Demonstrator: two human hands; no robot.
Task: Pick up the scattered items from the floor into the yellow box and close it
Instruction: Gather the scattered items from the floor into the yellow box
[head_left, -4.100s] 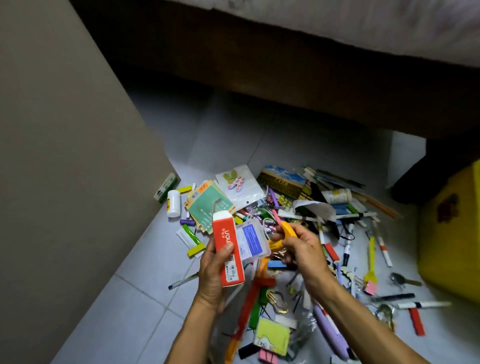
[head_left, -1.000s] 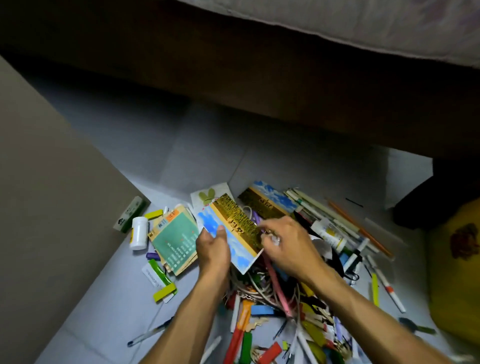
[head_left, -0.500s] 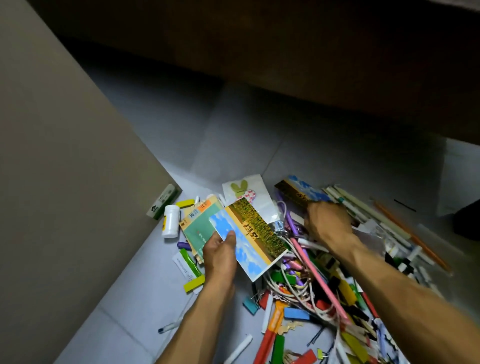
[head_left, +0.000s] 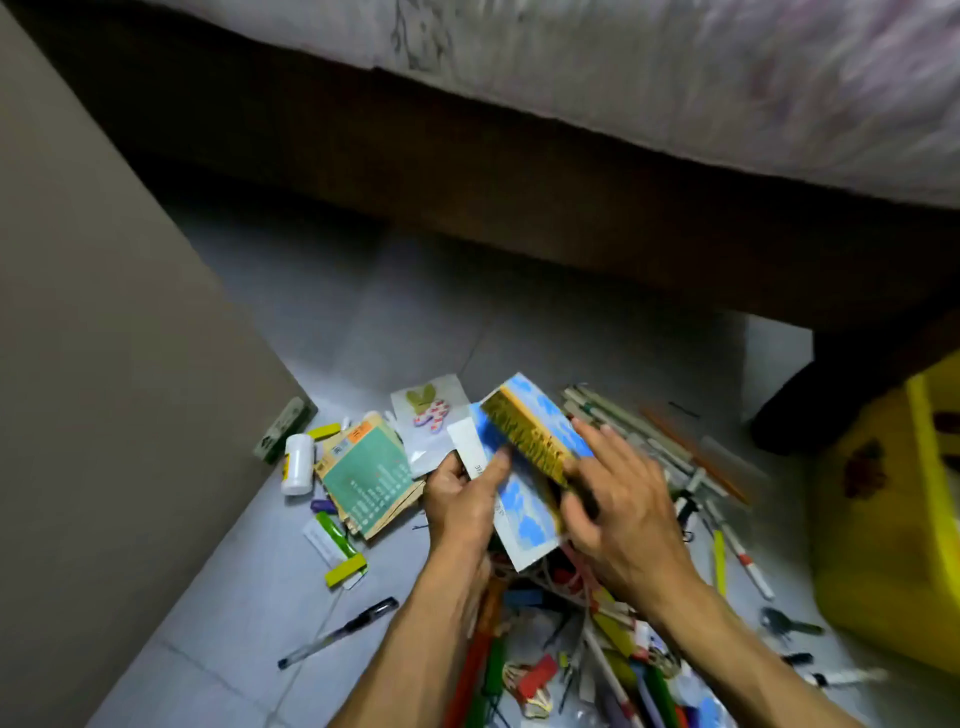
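Observation:
My left hand (head_left: 462, 504) grips a blue-sky picture card (head_left: 522, 512) by its left edge, thumb on top, just above the floor pile. My right hand (head_left: 623, 509) pinches a second card (head_left: 530, 431) with a golden field and blue sky and lays it over the first. Below both hands lies the scattered pile (head_left: 582, 639) of pens, clips, cords and coloured strips. The yellow box (head_left: 893, 525) stands at the right edge, partly cut off; I cannot see its lid or opening.
A green booklet (head_left: 369, 478), a white bottle (head_left: 297, 462), a sticker packet (head_left: 431, 415) and a black pen (head_left: 337, 631) lie left of the hands. A tan panel (head_left: 104, 364) rises on the left. A dark bed frame (head_left: 519, 182) runs across the back.
My right hand has lifted the second picture card from the pile and brought it onto the card in my left hand. The view has tilted up and right, showing the yellow box again.

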